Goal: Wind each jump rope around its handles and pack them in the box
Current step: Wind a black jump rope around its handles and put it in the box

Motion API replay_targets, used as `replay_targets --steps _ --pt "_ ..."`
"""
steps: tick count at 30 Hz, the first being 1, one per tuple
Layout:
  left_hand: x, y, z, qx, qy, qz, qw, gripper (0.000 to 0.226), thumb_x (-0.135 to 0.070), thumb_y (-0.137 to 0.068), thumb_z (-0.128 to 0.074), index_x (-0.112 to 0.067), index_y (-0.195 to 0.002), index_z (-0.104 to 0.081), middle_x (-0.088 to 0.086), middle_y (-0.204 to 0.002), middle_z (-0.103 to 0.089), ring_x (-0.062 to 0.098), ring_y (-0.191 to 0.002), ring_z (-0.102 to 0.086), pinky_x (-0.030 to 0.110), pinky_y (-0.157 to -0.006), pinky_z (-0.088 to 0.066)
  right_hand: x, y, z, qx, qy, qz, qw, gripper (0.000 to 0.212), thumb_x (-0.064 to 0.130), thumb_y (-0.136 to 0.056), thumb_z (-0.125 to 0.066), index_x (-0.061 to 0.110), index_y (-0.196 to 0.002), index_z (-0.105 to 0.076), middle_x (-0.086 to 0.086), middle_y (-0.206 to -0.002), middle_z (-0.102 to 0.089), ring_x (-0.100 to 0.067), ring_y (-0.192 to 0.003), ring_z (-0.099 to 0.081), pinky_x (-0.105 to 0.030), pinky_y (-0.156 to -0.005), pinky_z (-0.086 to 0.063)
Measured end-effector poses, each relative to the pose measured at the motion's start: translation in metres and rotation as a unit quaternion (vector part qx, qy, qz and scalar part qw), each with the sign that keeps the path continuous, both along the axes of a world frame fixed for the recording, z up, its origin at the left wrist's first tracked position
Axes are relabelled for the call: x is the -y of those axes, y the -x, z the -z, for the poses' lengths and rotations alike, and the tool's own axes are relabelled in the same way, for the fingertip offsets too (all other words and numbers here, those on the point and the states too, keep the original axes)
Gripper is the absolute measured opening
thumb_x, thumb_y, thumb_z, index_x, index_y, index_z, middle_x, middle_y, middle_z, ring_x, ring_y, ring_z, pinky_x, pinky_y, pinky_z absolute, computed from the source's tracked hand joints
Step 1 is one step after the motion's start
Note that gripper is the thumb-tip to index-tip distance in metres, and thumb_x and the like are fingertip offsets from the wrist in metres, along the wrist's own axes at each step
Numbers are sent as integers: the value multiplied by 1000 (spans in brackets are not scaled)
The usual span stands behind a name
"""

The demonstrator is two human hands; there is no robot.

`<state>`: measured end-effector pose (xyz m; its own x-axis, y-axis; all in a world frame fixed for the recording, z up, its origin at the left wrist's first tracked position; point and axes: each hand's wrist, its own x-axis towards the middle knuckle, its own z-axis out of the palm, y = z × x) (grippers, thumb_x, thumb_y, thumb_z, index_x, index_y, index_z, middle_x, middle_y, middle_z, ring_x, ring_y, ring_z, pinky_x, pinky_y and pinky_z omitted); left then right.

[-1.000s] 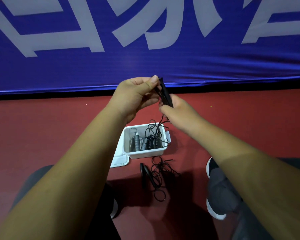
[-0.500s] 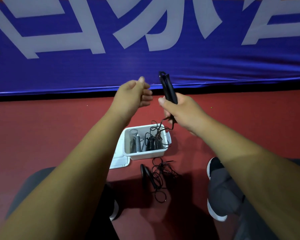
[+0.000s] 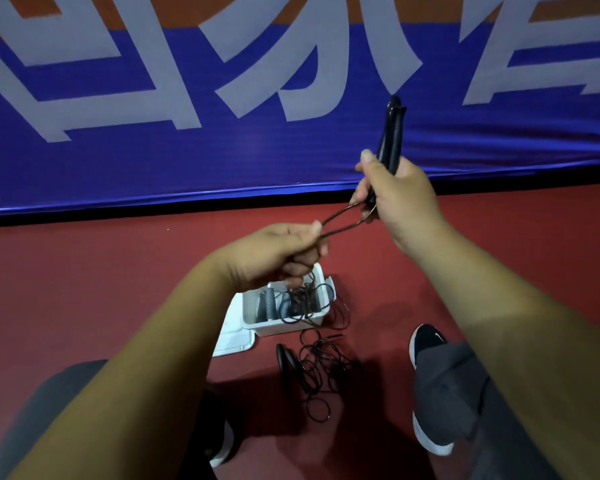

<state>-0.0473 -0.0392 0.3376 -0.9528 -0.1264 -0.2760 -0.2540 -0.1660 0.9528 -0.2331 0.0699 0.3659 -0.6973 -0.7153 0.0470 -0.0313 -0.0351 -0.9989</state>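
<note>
Red floor (image 3: 84,289) meets a blue banner (image 3: 187,161). Fingers (image 3: 368,159) of the right hand (image 3: 400,199) curl tight round two upright black handles (image 3: 392,133). The left hand (image 3: 274,252) pinches their cord (image 3: 343,220), at 8 o'clock. A white box (image 3: 284,327) sits at 6 o'clock, with a loose rope (image 3: 321,372) beyond.

The handles (image 3: 392,133) are hidden at their lower ends by the right hand (image 3: 397,194). The rope (image 3: 340,220) is blurred btwn hands & lost w/in the left hand (image 3: 274,254), by which the box (image 3: 267,328) is partly covered at its far rim. The banner lettering (image 3: 84,64) is cut off at top.
</note>
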Motion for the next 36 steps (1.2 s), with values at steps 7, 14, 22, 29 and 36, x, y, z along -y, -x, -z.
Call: replay_targets --steps 7,14,22,29,36 --pt "14 -8 -16 -12 88 -116 989 25 -26 -113 -44 -8 -110 -61 -2 -72 -31 13 -60 -20 27 -54 -20 -8 -2 -7 7 -9 -43 999 19 37 -110 -56 18 -112 -55 -5 -87 -79 -32 -79 -80 -35 -47 -57" --pt "15 -10 -20 11 382 -238 893 15 -12 -110 -48 -14 -103 -61 6 -82 -65 27 -65 -62 36 -63 -60 -11 -11 -14 12 -100 -195 976 27 30 -112 -54 4 -118 -54 -16 -103 -80 -35 -70 -77 -37 -51 -62" --pt "18 -14 -22 -5 431 -247 868 13 -5 -104 -49 -14 -102 -58 -16 -78 -65 9 -65 -55 34 -63 -51 -17 -27 -8 -65 -187 -454 869 44 31 -112 -53 -9 -129 -51 -2 -97 -82 -17 -53 -48 -34 -53 -36" --pt "22 -22 -35 -40 312 -150 937 16 2 -104 -52 -10 -103 -63 5 -86 -66 22 -79 -55 36 -72 -48 -15 -29 -3 -37 -218 -546 808 29 23 -109 -58 -5 -117 -53 -26 -109 -76 -15 -49 -38 -35 -50 -25" --pt "23 -21 -35 -36 229 -67 971 10 -8 -98 -67 -13 -105 -72 8 -92 -72 30 -81 -53 43 -74 -42 -15 -34 14 -39 -312 -600 736 22 18 -105 -65 -3 -100 -60 -25 -81 -67 -14 -46 -34 -26 -43 -23"
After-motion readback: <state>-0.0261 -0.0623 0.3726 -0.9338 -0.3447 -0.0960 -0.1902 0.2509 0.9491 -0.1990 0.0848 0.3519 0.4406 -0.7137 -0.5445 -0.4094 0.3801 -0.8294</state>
